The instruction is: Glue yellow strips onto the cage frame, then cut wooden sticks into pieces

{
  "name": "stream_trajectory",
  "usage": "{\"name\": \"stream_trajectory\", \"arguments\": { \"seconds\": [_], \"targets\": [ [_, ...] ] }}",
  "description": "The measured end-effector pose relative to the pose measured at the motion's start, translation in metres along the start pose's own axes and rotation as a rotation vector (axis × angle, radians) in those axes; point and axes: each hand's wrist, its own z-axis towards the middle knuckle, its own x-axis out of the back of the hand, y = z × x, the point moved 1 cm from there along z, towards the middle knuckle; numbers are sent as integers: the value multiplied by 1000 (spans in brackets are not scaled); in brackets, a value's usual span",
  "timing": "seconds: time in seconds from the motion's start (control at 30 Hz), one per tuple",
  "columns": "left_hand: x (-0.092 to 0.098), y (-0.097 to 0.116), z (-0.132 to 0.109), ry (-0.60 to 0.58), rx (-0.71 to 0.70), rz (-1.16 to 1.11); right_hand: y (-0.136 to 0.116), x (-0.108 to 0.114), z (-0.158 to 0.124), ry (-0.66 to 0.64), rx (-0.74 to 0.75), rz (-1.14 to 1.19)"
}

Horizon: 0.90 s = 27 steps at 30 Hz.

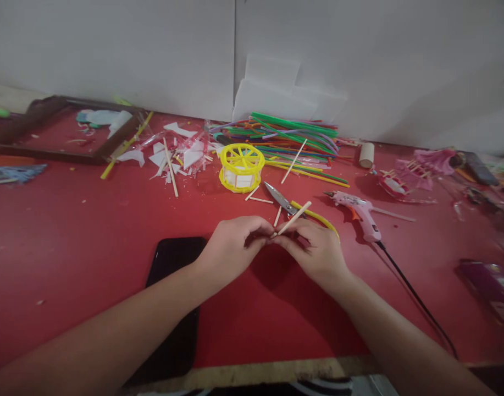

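My left hand (237, 245) and my right hand (317, 250) meet above the red table (252, 324). Between my right fingertips is a pale wooden stick (295, 218) that slants up to the right. My left thumb and finger pinch a small pale piece at its lower end. Just beyond my hands lie scissors (280, 199), a yellow pipe cleaner (315, 214) and short stick pieces (260, 200). Behind them stands a round yellow frame (242, 168) with spokes on top and white panels round its side.
A black phone (175, 324) lies under my left forearm. At the right are a pink glue gun (359, 215) and its cord. Colored pipe cleaners (293, 135), paper scraps (192, 157) and a brown tray (49, 153) lie towards the wall.
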Motion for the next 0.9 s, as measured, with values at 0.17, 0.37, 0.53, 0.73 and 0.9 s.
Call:
{"name": "stream_trajectory", "arguments": {
  "seconds": [0.17, 0.37, 0.53, 0.73, 0.9],
  "targets": [
    [-3, -3, -4, 17, 44, -44, 1, -1, 0, -49, 54, 5],
    [-1, -1, -1, 35, -22, 18, -2, 3, 0, -9, 54, 0],
    [0, 2, -3, 53, -243, 308, 7, 8, -2, 159, -139, -13],
    [-12, 12, -11, -152, -439, 737, 24, 3, -2, 210, -409, 308],
    [-10, 5, 5, -247, -383, 781, 28, 2, 1, 302, -417, 465]
  ]
}}
